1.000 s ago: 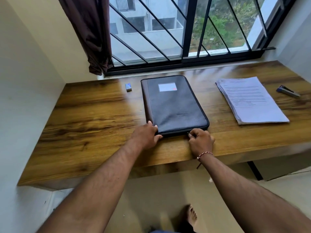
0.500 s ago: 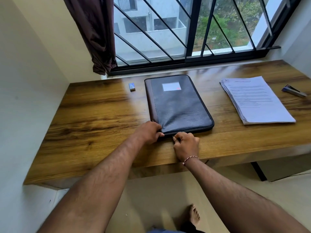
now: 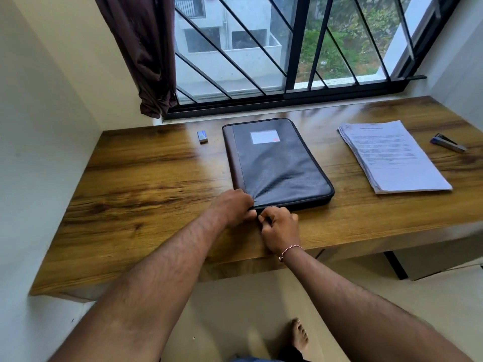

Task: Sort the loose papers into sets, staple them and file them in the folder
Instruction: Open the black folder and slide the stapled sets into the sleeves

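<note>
Opening the folder [image 3: 274, 163] seems the step: left hand [image 3: 232, 207] clamps its corner, right hand [image 3: 279, 226] just beside pinches the same edge; next calls for lifting it open.

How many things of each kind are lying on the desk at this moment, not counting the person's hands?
Folder: 1
Stack of papers: 1
Stapler: 1
Small box: 1
Total: 4
</note>
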